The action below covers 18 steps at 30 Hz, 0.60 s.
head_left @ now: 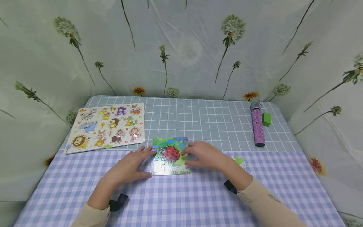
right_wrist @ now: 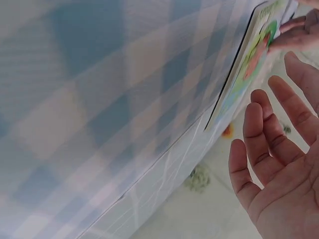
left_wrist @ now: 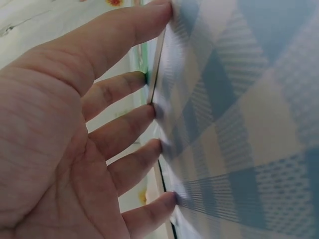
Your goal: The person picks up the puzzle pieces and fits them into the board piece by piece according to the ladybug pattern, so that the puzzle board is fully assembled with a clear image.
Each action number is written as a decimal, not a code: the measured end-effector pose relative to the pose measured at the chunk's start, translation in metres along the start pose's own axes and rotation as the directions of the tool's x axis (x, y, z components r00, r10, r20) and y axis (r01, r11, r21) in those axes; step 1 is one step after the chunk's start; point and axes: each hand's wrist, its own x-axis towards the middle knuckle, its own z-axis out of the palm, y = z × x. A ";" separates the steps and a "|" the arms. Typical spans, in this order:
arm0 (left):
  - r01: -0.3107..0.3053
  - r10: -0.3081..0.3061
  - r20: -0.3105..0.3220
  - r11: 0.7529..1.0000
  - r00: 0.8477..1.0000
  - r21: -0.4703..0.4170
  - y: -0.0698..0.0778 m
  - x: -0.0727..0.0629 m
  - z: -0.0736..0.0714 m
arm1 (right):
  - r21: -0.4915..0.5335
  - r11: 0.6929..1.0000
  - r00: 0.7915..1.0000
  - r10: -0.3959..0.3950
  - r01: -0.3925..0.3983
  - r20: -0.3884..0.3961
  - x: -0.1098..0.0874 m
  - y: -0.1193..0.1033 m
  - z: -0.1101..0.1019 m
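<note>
A small ladybug jigsaw puzzle (head_left: 170, 154) lies flat on the checked cloth, between the two hands. Its lower left shows pale areas with printed piece outlines. My left hand (head_left: 129, 165) is spread at the puzzle's left edge, thumb near the lower left corner. In the left wrist view its fingertips (left_wrist: 149, 110) rest on or beside the board's rim. Over the right edge hovers my right hand (head_left: 205, 154), its fingers loosely bent and nothing between them. The right wrist view shows that hand (right_wrist: 284, 164) apart from the puzzle board (right_wrist: 249, 64).
Green puzzle pieces (head_left: 239, 160) lie partly behind the right forearm. An animal puzzle board (head_left: 95, 126) sits at the back left. A purple glittery microphone (head_left: 258, 127) and a green block (head_left: 266, 119) are at the back right. A floral curtain (head_left: 193, 47) hangs behind.
</note>
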 end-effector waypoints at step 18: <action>-0.002 0.000 0.021 0.997 1.000 0.073 0.009 0.012 -0.004 | 0.162 0.935 0.945 0.326 -0.316 -0.036 -0.088 0.039 -0.020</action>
